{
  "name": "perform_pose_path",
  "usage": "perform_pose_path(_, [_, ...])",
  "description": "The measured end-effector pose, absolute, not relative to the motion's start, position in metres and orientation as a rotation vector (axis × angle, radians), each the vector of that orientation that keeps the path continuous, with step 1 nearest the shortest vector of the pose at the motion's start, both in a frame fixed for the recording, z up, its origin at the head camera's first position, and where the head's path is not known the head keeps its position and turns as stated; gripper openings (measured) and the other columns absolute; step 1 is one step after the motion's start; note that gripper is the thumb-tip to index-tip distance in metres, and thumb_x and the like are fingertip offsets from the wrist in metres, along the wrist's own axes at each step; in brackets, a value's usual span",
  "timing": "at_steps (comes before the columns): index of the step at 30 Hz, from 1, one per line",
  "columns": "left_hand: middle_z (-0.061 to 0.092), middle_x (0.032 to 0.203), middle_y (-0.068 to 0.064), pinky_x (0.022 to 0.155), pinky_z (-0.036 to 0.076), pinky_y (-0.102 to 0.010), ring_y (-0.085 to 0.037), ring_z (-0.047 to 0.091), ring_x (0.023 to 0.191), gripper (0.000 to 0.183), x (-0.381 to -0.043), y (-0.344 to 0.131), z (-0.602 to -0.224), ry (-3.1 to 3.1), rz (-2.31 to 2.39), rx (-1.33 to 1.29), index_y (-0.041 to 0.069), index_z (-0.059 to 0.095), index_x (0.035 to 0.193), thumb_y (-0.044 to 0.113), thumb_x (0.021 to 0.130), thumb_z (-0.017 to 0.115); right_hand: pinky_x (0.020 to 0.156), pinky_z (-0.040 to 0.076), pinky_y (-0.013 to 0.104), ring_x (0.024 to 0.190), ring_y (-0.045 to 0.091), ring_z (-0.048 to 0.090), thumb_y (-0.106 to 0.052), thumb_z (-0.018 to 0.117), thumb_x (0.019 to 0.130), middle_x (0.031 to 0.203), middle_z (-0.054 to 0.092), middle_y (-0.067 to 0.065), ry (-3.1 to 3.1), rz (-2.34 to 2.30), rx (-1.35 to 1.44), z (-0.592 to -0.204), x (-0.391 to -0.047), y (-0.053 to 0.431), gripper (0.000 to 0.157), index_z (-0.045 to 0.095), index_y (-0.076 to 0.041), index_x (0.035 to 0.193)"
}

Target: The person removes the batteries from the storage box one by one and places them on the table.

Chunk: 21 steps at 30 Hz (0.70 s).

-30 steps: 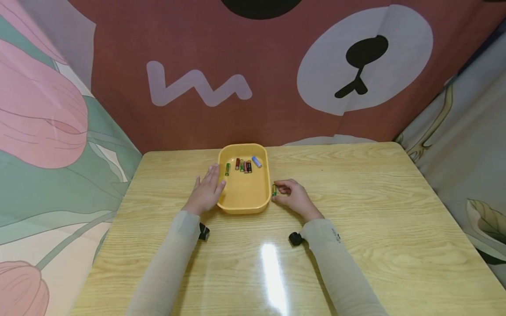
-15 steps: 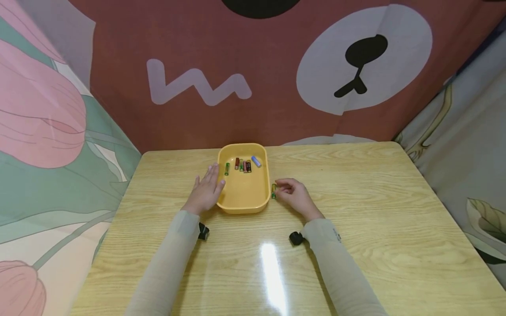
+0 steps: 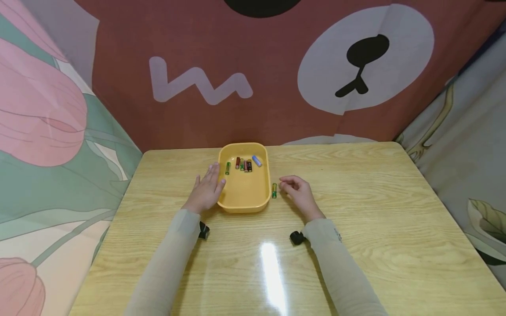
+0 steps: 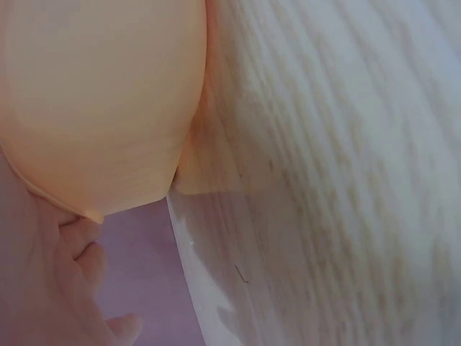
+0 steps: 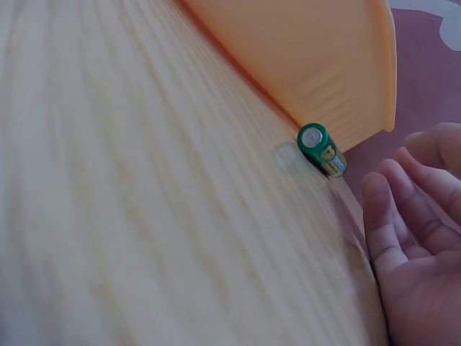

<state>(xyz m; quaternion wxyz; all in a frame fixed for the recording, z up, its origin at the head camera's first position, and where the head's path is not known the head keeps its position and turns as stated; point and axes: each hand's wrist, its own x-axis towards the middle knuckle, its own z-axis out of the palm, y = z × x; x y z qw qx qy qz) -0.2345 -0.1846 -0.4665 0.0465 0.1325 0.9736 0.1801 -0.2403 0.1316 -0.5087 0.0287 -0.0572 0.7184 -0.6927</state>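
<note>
right grip (image 3: 299, 197) hung with fingers loosely bent, pinching nothing, just beside a green battery (image 3: 274, 191).
that battery lay on the tabletop (image 3: 356, 184) along the right wall of the yellow tray (image 3: 242, 192), perhaps lined up with it on purpose; the left grip (image 3: 204, 189), fingers straight, rested along the tray's left side, probably steadying it by the tabletop's far edge, while other batteries (image 3: 245, 166) lay inside, toward its far end.
</note>
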Motion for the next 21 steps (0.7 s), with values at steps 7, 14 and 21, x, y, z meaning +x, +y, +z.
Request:
perform_pose_path(7, [0.001,0.158,-0.006,0.111,0.004,-0.058,-0.021,-0.002,0.143,0.074,-0.236,-0.184,-0.465,2.969,0.516,0.406,0.009,-0.002,0.151,0.058,0.096,0.003,0.081,0.054,0.034,0.09,0.028,0.063,-0.014,0.061,0.092,0.105,0.061,0.025,2.158,-2.205,-0.144,-0.514,-0.246,0.134,0.03,0.059,0.005,0.115])
perform_pose_path(14, [0.001,0.158,-0.006,0.111,0.004,-0.057,-0.021,-0.003,0.143,0.074,-0.238,-0.184,-0.467,2.973,0.485,0.402,0.01,-0.003,0.151,0.059,0.095,0.002,0.089,0.048,0.048,0.102,0.045,0.055,-0.01,0.057,0.093,0.112,0.055,0.029,2.088,-2.232,-0.15,-0.489,-0.239,0.135,0.025,0.06,0.001,0.115])
perform_pose_path(21, [0.002,0.158,-0.007,0.111,0.005,-0.057,-0.021,-0.003,0.143,0.074,-0.237,-0.184,-0.466,2.976,0.47,0.4,0.01,-0.002,0.151,0.058,0.096,0.002,0.091,0.047,0.047,0.099,0.031,0.059,-0.011,0.059,0.093,0.114,0.058,0.022,2.091,-2.232,-0.178,-0.472,-0.241,0.133,0.029,0.058,0.005,0.117])
